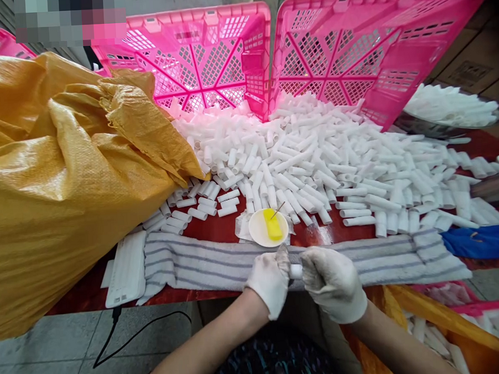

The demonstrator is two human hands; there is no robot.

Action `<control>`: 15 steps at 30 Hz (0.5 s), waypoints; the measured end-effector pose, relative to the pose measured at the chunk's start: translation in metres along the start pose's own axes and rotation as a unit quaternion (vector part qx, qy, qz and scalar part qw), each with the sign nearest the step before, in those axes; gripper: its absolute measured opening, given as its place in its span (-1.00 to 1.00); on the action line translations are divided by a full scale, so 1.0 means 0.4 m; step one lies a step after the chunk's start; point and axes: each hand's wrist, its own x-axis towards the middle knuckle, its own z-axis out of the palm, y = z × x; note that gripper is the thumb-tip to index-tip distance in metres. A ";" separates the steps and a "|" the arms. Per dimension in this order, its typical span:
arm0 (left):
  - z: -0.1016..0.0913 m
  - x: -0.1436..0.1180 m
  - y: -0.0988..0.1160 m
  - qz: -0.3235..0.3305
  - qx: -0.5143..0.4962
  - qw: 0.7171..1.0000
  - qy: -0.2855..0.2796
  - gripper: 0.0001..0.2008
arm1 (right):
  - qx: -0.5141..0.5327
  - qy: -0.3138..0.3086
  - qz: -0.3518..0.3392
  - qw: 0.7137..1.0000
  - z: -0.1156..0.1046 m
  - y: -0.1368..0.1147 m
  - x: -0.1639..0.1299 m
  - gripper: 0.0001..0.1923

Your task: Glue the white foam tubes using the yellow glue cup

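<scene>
Just in front of the table's near edge, a short white plastic tube [296, 271] lies level between my two gloved hands. My left hand [271, 281], in a soiled white glove, is closed around the tube's left end. From the other side my right hand [335, 283], gloved as well, has its curled fingers closed at the right end. Both ends of the tube are hidden by the gloves. Right beyond my hands is a small white dish [258, 231] with a yellow sponge-like block [272, 225] and a thin metal pin on it.
A striped towel [203, 265] runs along the front of the red table. Behind it spreads a large heap of white tubes [298, 156], backed by pink crates [205, 94]. A yellow sack [73, 179] bulges at left, beside a white power strip [126, 269] with a black cable.
</scene>
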 end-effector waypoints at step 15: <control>0.082 -0.045 0.056 0.228 0.146 0.955 0.120 -0.56 | 0.082 0.027 0.397 0.914 -0.091 0.008 -0.067 -0.53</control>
